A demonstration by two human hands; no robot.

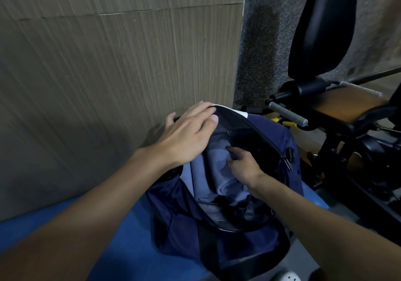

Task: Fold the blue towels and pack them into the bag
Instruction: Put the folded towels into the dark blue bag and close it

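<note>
A dark navy bag (178, 226) lies unzipped on a blue mat, its mouth facing up. Folded pale blue towels (217, 172) lie packed inside it. My left hand (186, 133) rests on the bag's far left rim with fingers spread, holding the flap back. My right hand (243, 163) reaches down into the bag, its fingers curled and pressing on the towels. The fingertips of the right hand are partly lost in the bag's dark interior.
A wood-grain wall panel (108, 63) stands close behind the bag. A black exercise machine (325, 98) with a padded seat and grey grip stands at the right. The blue mat (65, 215) runs under the bag. A white shoe (284, 276) shows at the bottom edge.
</note>
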